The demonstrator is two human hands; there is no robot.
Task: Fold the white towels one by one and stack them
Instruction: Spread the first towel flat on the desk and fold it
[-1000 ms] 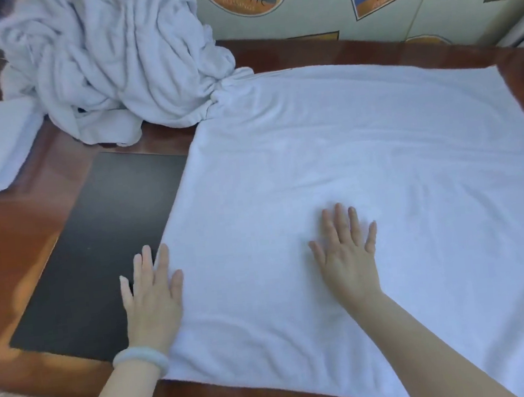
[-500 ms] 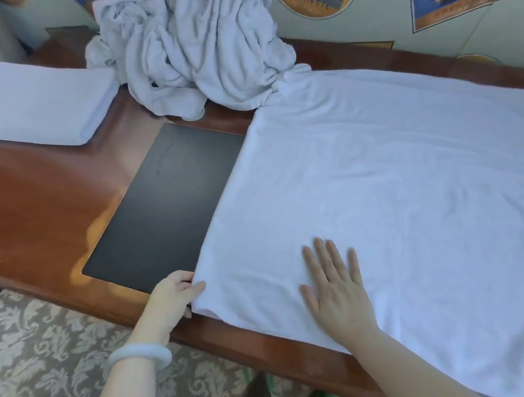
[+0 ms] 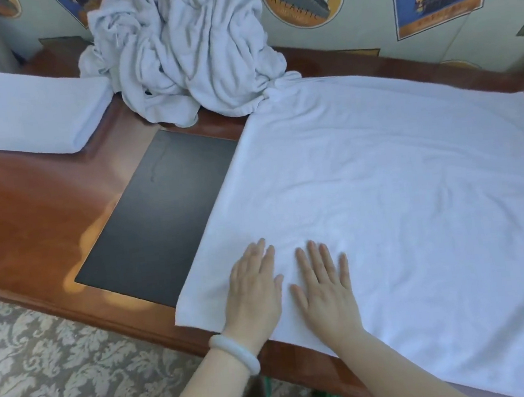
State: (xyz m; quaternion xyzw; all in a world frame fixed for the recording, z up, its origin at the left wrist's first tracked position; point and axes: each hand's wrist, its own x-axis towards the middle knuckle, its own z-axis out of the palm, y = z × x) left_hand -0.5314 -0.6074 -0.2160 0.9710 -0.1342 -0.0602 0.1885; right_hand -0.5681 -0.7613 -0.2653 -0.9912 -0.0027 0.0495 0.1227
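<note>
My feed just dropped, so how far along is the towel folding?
Done: a folded towel lies far left on the table; how many it holds I cannot tell. In hand: the left hand and right hand press flat on the spread towel. Left: folding that one, then the crumpled heap by the wall.

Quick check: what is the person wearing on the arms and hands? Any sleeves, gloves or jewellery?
No sleeves or gloves show. The left hand has a smooth, pale whitish bangle round its wrist. The right hand and its wrist wear nothing, and no rings are visible.
</note>
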